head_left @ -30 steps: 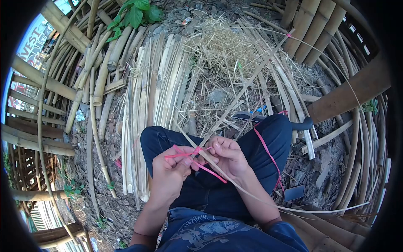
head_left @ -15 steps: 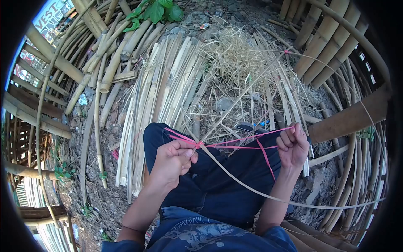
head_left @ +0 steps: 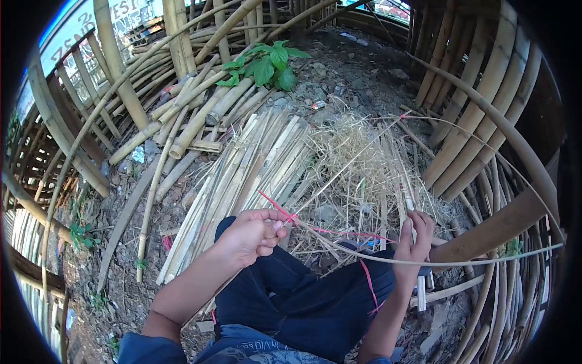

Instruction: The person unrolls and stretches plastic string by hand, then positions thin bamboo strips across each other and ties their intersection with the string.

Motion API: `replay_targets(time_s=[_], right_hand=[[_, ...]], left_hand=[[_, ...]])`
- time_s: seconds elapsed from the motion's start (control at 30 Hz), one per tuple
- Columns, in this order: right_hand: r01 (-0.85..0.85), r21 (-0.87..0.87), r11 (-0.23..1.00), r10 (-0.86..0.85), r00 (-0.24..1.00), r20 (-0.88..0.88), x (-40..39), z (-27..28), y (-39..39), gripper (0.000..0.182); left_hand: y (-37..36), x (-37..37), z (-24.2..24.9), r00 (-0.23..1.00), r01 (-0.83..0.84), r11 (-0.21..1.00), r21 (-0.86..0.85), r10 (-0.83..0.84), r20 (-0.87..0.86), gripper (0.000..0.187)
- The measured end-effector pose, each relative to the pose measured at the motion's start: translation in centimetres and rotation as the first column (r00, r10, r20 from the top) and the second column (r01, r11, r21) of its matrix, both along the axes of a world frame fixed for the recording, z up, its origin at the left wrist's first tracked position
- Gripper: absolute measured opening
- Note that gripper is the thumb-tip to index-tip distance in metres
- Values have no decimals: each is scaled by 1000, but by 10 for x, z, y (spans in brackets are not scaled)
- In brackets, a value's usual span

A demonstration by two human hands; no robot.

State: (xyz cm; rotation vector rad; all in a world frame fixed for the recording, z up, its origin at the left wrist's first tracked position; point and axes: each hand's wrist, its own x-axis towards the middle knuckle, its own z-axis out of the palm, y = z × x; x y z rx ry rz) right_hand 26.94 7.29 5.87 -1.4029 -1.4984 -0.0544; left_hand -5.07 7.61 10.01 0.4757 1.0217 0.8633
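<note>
My left hand (head_left: 251, 238) is closed in a pinch around crossing bamboo strips, just beside a pink string (head_left: 292, 218) knotted there. One thin bamboo strip (head_left: 364, 259) bends from this crossing to the right, passing by my right wrist; another slants up and away. My right hand (head_left: 415, 238) is raised at the right, thumb and fingers somewhat apart. A length of the pink string runs from the knot to the edge of that hand, and a loose part hangs over my right leg.
Split bamboo slats (head_left: 254, 161) lie side by side ahead, beside a heap of dry shavings (head_left: 348, 151). Bamboo poles (head_left: 485, 103) stand at the right, with a thick one (head_left: 491, 227) near my right hand. A leafy green plant (head_left: 267, 67) grows at the back.
The view has tilted up. My right hand has gone from a closed grip on the taut pink string to loosened fingers, and the string has slackened. My left hand keeps its pinch.
</note>
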Motion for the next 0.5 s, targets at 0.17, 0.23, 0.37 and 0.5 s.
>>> replay_targets(time_s=[0.17,0.23,0.37,0.5], right_hand=[[-348,149,926,340,937,74,-85,45,8,31],[-367,239,899,335,928,164,-114,60,17,31],[-462,95,882,467,883,-35,-143,62,20,28],[-643,-143,752,606,760,-234,-146,69,7,21]], left_hand=[[32,-14,27,967,116,992,39,-122,223,40],[32,-16,38,939,165,985,54,-173,296,39],[29,-21,43,848,239,970,36,-226,479,40],[27,-31,31,806,247,967,65,-243,539,50]])
